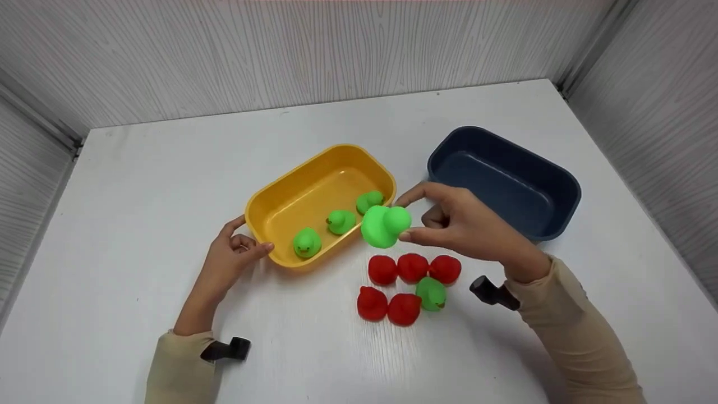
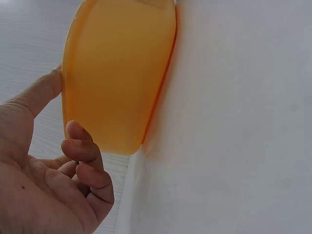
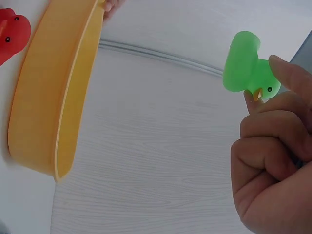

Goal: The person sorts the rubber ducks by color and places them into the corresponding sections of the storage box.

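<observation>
Between thumb and index finger, my right hand [image 1: 463, 224] pinches a green rubber duck [image 1: 382, 226] by its head, as the right wrist view shows. In the head view this duck overlaps the near right edge of a yellow bin [image 1: 291, 182]. My left hand [image 1: 233, 258] holds the bin's left end, thumb at the rim and other fingers along the outer side. Inside the bin sit three green ducks [image 1: 307, 242], along its near wall. On the table in front lie several red ducks [image 1: 383, 270] in two rows, with one green duck [image 1: 431, 294] at the right end of the nearer row.
A dark blue bin [image 1: 499, 174] stands at the right, behind my right hand. The white table [image 1: 140, 185] meets a wood-grain panel [image 1: 314, 50] at the back, with side panels left and right. Black camera mounts [image 1: 227, 349] are strapped to both wrists.
</observation>
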Available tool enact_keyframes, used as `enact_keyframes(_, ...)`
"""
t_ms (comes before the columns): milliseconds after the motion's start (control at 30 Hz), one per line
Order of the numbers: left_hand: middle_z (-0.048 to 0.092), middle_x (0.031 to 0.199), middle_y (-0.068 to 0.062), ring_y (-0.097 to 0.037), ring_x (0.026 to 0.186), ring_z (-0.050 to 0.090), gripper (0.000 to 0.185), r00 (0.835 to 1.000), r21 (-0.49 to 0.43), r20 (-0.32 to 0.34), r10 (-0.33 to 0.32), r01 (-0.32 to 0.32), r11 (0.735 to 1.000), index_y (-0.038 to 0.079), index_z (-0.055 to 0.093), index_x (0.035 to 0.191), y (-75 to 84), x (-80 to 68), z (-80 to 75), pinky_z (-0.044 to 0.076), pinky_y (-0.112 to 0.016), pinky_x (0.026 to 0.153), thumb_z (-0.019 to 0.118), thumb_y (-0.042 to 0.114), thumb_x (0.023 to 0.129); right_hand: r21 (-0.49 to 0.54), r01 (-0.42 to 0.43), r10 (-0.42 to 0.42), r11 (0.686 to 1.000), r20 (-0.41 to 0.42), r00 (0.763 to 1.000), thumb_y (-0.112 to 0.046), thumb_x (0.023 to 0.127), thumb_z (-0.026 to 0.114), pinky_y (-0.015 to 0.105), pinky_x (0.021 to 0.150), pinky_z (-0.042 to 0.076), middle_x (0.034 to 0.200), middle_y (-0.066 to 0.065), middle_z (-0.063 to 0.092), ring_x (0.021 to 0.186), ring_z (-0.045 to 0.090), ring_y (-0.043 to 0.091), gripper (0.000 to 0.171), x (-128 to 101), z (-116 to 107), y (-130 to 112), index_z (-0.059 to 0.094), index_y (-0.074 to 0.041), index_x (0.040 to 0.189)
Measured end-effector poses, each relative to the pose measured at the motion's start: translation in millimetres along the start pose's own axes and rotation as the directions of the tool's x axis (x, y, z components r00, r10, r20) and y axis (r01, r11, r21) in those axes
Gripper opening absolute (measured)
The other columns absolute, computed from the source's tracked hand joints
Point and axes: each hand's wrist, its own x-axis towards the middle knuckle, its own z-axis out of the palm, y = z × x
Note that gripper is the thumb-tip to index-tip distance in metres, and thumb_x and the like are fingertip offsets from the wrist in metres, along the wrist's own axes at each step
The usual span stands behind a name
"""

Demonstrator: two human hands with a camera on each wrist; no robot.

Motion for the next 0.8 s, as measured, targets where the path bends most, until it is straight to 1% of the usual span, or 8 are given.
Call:
enact_keyframes(233,0.055,0.082,0.006,-0.008,0.072,0.046,0.086,1.0,0.004,0.002,0.002,-0.002,1.0,0.008,0.022,0.152,0.4,1.2,-0.4,0.04,-0.02,0.064,0.073,0.031,0.086,0.013,-0.01,0.01,1.0,-0.008,1.0,-0.014,0.086,0.072,0.02,0.05,0.027,0.054,-0.002,0.031,0.048,0.027,0.008,0.035,24,4,-7,0.06,-0.006,0.117)
enact_keyframes(500,0.055,0.081,0.007,-0.007,0.071,0.046,0.087,1.0,0.007,0.003,-0.005,0.005,1.0,0.008,0.022,0.152,-0.9,1.5,0.1,0.039,-0.02,0.063,0.073,0.031,0.086,0.048,-0.086,0.085,0.995,0.009,0.996,-0.02,0.086,0.072,0.021,0.051,0.03,0.057,-0.003,0.034,0.05,0.031,0.011,0.038,56,17,-8,0.059,-0.009,0.121)
enact_keyframes(600,0.055,0.082,0.006,-0.008,0.071,0.046,0.087,1.0,0.012,0.004,-0.002,0.002,1.0,0.008,0.022,0.152,-1.0,1.7,0.2,0.039,-0.021,0.063,0.073,0.032,0.086,0.06,-0.109,0.108,0.992,0.02,0.994,-0.021,0.087,0.071,0.02,0.051,0.032,0.059,-0.004,0.039,0.05,0.034,0.011,0.039,68,23,-4,0.059,-0.009,0.121)
enact_keyframes(733,0.054,0.081,0.006,-0.008,0.072,0.045,0.086,1.0,0.008,0.003,-0.003,0.003,1.0,0.009,0.023,0.152,-1.0,1.7,-0.2,0.039,-0.02,0.063,0.073,0.032,0.086,0.079,-0.112,0.11,0.991,0.03,0.993,-0.021,0.087,0.071,0.019,0.05,0.034,0.061,-0.004,0.048,0.047,0.038,0.009,0.037,85,31,-1,0.06,-0.008,0.12)
enact_keyframes(800,0.054,0.081,0.006,-0.008,0.072,0.045,0.086,1.0,0.004,0.004,-0.009,0.009,1.0,0.009,0.023,0.152,-1.1,1.3,-0.4,0.039,-0.02,0.063,0.073,0.032,0.086,0.084,-0.11,0.108,0.99,0.032,0.994,-0.021,0.087,0.07,0.018,0.05,0.036,0.07,-0.004,0.056,0.047,0.04,0.009,0.036,93,35,1,0.06,-0.008,0.119)
